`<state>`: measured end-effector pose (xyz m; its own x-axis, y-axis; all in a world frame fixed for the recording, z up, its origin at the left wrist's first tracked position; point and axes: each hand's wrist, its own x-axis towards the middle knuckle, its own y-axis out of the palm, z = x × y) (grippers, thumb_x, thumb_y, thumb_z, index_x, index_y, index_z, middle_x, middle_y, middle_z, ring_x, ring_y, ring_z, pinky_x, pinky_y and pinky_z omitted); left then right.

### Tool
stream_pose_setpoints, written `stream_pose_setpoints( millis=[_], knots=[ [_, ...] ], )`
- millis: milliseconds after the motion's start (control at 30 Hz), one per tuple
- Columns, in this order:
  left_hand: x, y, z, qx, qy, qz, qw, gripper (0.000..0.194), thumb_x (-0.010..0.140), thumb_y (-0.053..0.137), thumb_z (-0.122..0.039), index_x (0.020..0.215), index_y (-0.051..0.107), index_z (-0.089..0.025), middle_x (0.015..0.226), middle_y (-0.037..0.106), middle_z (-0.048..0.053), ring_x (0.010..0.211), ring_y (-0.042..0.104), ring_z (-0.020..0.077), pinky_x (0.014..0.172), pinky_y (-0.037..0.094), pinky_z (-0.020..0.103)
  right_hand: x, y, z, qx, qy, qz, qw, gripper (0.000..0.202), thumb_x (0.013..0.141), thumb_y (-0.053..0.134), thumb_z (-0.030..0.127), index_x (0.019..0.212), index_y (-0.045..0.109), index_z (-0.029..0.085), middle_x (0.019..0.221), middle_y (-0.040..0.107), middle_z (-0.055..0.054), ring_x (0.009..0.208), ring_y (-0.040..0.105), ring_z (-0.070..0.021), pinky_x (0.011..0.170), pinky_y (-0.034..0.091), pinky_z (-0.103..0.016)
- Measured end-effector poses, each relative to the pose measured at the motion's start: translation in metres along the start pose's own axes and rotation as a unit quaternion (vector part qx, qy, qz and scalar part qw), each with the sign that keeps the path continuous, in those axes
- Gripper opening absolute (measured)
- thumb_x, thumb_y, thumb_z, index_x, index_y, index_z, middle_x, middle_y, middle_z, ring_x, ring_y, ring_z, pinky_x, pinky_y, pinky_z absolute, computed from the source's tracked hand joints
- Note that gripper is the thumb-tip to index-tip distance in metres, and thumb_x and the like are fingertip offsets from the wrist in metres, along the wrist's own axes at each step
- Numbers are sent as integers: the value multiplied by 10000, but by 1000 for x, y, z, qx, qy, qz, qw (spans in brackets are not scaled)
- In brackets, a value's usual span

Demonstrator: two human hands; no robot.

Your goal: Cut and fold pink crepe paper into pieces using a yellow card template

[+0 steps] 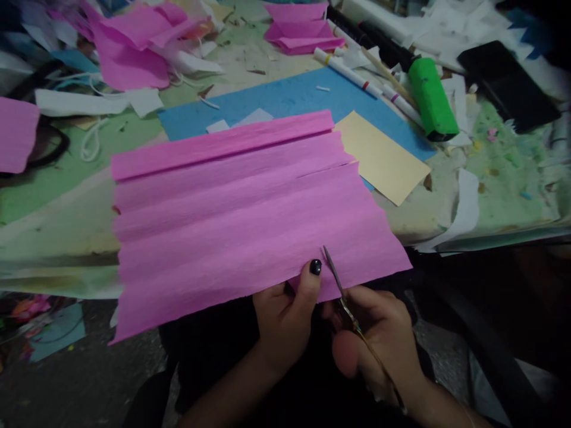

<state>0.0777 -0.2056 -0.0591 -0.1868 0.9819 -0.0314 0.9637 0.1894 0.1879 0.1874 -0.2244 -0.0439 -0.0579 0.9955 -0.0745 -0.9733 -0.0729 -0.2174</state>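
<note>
A large sheet of pink paper with several soft creases lies over the table's front edge, a folded strip along its far side. My left hand pinches its near edge, the thumb with a dark nail on top and the fingers underneath. Just right of that thumb, my right hand holds scissors. One blade lies over the paper near its front edge, pointing away from me; the other blade is hidden. A slit runs in from the sheet's right side, farther back.
Blue paper and a cream card lie behind the sheet. Markers, a green object and a black phone are at the back right. Crumpled pink paper and white scraps lie at the back left.
</note>
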Motion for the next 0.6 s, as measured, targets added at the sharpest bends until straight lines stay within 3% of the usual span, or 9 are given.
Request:
stream_pose_setpoints(
  millis=[200,600],
  knots=[
    [-1,1,1,-1,0,-6,1000,397,894,563,-270,502,562,-208,407,559,-63,357,540,76,390,483,177,-2,1,1,-9,-3,0,1000,639,626,618,775,593,575,139,441,443,26,398,357,-54,357,316,-161],
    [-2,1,1,-28,-9,-6,1000,384,896,564,-226,513,549,-203,415,556,-75,357,533,53,388,464,146,-1,3,0,36,12,2,999,612,606,672,742,595,554,141,470,441,25,418,338,-56,355,303,-162]
  ],
)
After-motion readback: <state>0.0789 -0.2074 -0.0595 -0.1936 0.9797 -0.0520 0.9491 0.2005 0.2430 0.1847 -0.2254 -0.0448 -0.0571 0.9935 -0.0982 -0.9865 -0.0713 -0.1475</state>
